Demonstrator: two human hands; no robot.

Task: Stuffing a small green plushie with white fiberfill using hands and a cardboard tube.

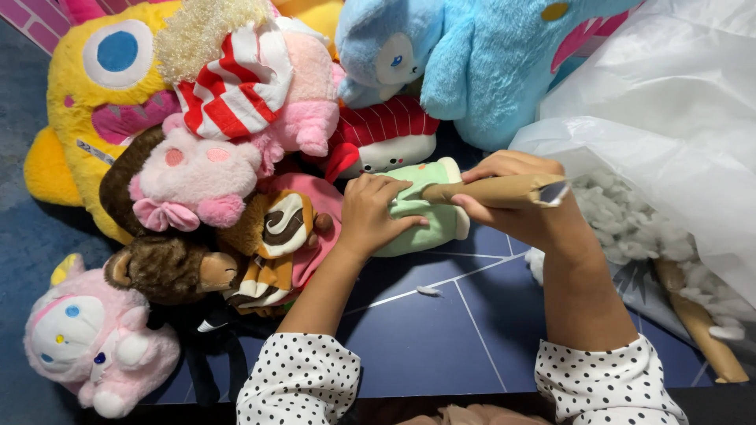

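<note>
Green plush toy [421,211] lies at the centre of the frame on a dark blue floor mat [425,330], pinned between two hands. The left hand [370,214] presses down on its body, fingers curled over the fabric. The right hand [516,206] has its fingers clenched around a brown cardboard tube [496,191], whose left end meets the top of the toy. Both arms wear white sleeves with black dots [303,382]. A heap of soft toys fills the upper left of the frame: a yellow one-eyed monster [94,86], a pink bear with a bow [189,181], a brown monkey [169,267] and a pink-and-white rabbit [90,338] at the lower left. A blue plush [488,71] sits at the top. On the right, a clear plastic bag [669,118] holds white stuffing [630,220], and a second cardboard tube [701,323] lies beneath it. A wisp of stuffing [428,291] rests on the mat.
</note>
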